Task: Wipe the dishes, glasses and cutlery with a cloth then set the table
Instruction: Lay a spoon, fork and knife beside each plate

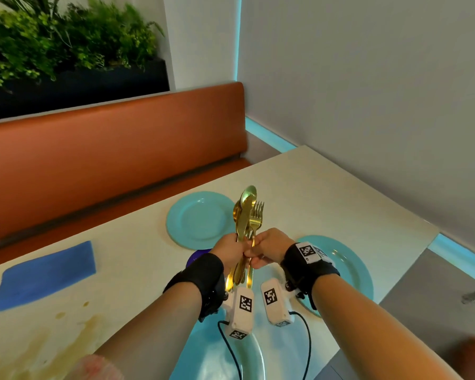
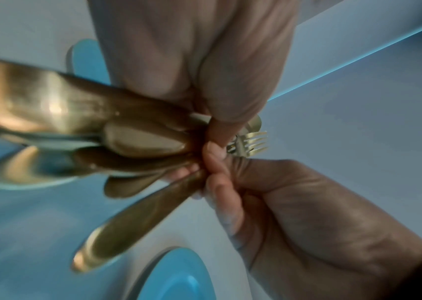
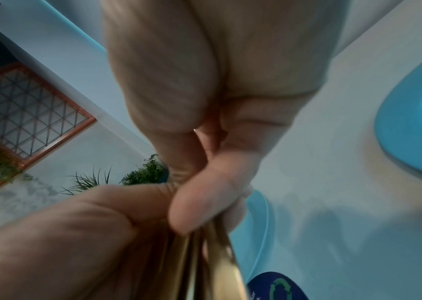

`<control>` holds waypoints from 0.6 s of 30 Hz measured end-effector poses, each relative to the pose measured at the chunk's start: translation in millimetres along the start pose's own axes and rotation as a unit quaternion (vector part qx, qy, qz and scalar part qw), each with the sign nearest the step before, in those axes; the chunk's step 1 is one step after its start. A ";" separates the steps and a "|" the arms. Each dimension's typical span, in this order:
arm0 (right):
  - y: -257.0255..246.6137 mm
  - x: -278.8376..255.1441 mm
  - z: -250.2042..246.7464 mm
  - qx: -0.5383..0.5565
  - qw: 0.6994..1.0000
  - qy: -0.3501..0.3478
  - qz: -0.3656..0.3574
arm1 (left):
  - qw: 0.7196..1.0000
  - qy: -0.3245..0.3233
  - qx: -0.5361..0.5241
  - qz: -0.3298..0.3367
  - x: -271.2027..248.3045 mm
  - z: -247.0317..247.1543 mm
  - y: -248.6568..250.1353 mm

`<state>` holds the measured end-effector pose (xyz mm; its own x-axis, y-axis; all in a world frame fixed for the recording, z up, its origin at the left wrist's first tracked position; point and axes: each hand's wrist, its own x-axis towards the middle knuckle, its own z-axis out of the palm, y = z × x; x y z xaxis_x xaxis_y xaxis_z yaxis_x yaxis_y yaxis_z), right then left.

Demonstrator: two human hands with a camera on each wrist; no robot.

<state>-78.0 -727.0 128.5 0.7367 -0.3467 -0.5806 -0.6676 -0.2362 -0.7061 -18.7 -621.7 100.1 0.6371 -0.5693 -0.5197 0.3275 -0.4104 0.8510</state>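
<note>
Overhead, hands (image 1: pixel 254 250) hold gold cutlery (image 1: pixel 247 215) above white table (image 1: pixel 327 198).

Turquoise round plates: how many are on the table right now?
3: one turquoise round plate far, behind the gold cutlery; one right, under the right wrist; one nearest, beneath the forearms. None visibly hidden.

Table (image 1: pixel 299 187): bare stretch along the wall (image 1: pixel 368 91) beyond three turquoise plates (image 1: pixel 198 215); blue cloth (image 1: pixel 47 272) lies left; orange bench back (image 1: pixel 107 160) bounds the far edge.

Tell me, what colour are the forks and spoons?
Shiny gold cutlery, clearest in the head view.
</note>
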 end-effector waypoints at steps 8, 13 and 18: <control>25.4 11.1 -25.7 0.000 0.996 0.083 0.029 | 0.993 0.077 -0.083 -0.039 13.9 9.7 2.2; 56.0 4.0 -26.7 0.012 0.997 0.060 0.052 | 0.988 0.123 -0.090 -0.038 11.9 -0.3 -2.0; 78.2 -11.1 -18.7 -0.027 0.995 0.067 0.070 | 0.985 0.124 -0.106 -0.052 2.3 -10.8 -16.5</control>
<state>-140.4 -758.6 87.3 0.6178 -0.4964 -0.6099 -0.7699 -0.2240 -0.5975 -15.1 -608.5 85.7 0.7345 -0.3300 -0.5930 0.5215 -0.2847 0.8043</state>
